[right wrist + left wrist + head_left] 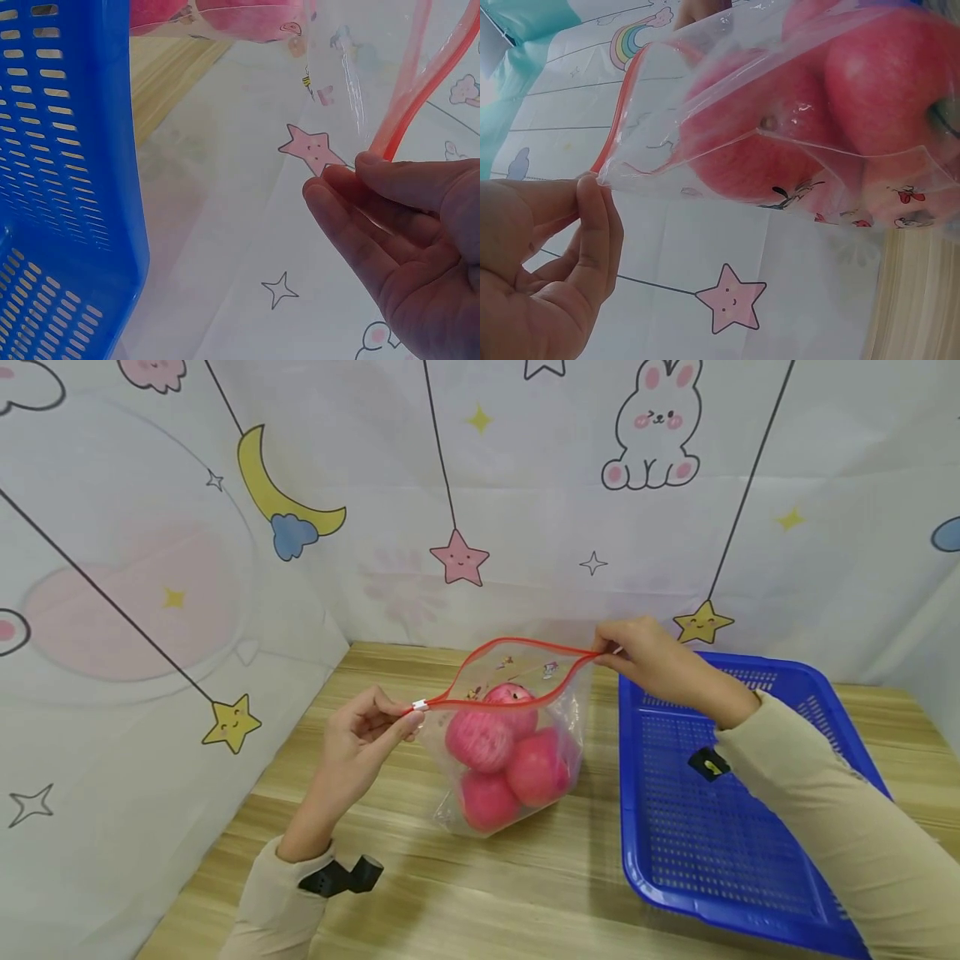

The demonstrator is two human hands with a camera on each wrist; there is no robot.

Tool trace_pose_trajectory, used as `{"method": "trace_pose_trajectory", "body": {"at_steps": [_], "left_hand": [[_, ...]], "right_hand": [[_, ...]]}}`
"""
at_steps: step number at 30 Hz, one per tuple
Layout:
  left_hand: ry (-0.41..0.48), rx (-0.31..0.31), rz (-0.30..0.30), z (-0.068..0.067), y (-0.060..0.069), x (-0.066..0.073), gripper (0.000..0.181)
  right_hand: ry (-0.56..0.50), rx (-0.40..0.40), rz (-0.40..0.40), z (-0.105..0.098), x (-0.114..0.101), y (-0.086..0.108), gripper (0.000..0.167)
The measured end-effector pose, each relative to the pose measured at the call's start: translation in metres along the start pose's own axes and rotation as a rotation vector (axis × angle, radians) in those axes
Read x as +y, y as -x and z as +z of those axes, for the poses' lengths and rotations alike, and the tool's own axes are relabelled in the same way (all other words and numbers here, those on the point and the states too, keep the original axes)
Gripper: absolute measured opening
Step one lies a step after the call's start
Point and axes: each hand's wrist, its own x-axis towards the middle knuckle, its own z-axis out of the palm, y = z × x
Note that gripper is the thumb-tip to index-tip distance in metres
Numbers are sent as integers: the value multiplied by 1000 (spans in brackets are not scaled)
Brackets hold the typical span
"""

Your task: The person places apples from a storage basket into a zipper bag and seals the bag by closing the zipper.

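A clear zip bag [442, 793] with a red zip edge holds several red apples [480, 742]; its mouth gapes in the middle. My left hand [360, 739] pinches the left end of the zip at the white slider [419, 705]. The right end of the zip is pinched between thumb and fingers of my right hand [660, 664]. In the left wrist view, the left hand [562, 255] grips the bag's corner beside the apples [750, 127]. The right wrist view shows the right hand [405, 225] on the other corner, below the red zip strip [427, 90].
A blue perforated basket [637, 827] stands right of the bag, partly under my right forearm; its side also shows in the right wrist view [112, 187]. Beneath is a wood-grain table [420, 902]. A white cloth [525, 527] with cartoon prints hangs behind and at the left.
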Motion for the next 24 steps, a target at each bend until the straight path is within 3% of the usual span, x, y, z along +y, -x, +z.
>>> {"method": "trace_pose_trajectory", "body": {"at_steps": [17, 24], "left_hand": [[24, 2, -13, 1, 3, -7, 10], [71, 4, 12, 1, 7, -9, 11]], "right_hand": [[-5, -33, -2, 0, -4, 2, 15], [-2, -46, -23, -5, -10, 3, 16]]}}
